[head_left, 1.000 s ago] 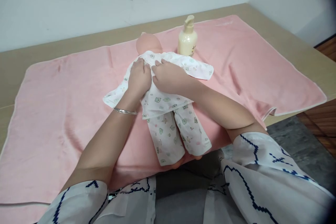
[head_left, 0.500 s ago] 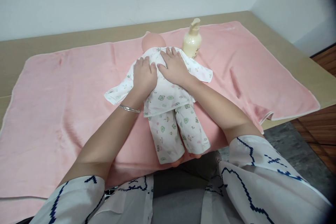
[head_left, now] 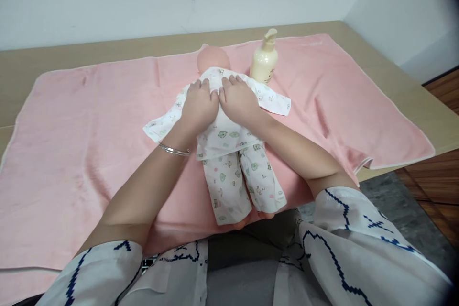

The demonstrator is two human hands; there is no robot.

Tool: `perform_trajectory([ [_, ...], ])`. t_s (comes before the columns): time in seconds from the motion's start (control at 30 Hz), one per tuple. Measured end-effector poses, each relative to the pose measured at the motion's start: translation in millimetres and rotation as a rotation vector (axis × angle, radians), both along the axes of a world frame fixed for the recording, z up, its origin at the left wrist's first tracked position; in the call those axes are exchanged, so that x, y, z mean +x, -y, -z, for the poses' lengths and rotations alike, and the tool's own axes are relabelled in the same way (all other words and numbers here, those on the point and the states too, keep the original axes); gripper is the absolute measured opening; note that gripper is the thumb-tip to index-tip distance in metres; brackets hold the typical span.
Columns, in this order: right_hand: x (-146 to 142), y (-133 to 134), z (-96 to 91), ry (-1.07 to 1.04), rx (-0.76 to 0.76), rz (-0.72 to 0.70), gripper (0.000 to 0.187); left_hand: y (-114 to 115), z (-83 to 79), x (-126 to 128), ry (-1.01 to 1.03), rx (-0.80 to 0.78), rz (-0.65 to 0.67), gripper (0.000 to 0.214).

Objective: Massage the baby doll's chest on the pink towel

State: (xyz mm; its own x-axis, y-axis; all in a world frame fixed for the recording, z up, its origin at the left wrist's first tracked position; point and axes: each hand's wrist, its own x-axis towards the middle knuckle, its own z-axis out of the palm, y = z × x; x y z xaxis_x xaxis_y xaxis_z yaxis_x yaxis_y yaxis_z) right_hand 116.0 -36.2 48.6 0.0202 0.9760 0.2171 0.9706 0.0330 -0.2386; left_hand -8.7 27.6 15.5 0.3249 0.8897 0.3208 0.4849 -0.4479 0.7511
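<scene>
A baby doll (head_left: 213, 59) lies lengthwise with its smooth bald head away from me and its feet at the near edge; its face is out of sight. It wears a white printed top (head_left: 222, 141) and matching trousers (head_left: 229, 189). My left hand (head_left: 201, 105), below a silver bangle (head_left: 174, 151), rests palm down on the left of the upper torso. Beside it, my right hand (head_left: 238, 100) lies on the right of the torso. The thumbs almost meet in the middle. Both hands are open with slightly bent fingers, their tips partly hidden.
A cream pump bottle (head_left: 264, 60) stands close to the doll's right-hand sleeve. Under everything spreads a pink towel (head_left: 118, 119) on a wooden table (head_left: 311, 28). A white wall (head_left: 107, 5) rises behind. The towel's near right corner is rumpled at the table edge.
My right hand has slid slightly down the doll's torso, and its spread fingers have drawn together. The thumbs are closer to each other. The doll and bottle stay in place.
</scene>
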Motion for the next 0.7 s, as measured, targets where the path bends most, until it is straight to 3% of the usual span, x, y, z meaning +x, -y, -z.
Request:
perform_trajectory([
  [0.13,-9.3,11.6,-5.6,0.054,0.038,-0.045,0.045,-15.6,1.9,-7.6,0.033,-0.029,0.024,0.028],
  [0.27,9.9,-1.8,-3.4,-0.051,0.041,-0.103,0.042,5.9,5.0,0.3,-0.025,0.083,-0.033,0.036],
  [0.43,32.7,-24.0,7.2,-0.098,0.050,-0.172,0.042,32.7,2.5,12.5,-0.152,0.189,0.004,0.042],
  [0.7,2.8,1.0,-3.8,-0.024,0.031,-0.091,0.038,0.4,-14.7,-5.0,-0.299,0.041,-0.020,0.033],
])
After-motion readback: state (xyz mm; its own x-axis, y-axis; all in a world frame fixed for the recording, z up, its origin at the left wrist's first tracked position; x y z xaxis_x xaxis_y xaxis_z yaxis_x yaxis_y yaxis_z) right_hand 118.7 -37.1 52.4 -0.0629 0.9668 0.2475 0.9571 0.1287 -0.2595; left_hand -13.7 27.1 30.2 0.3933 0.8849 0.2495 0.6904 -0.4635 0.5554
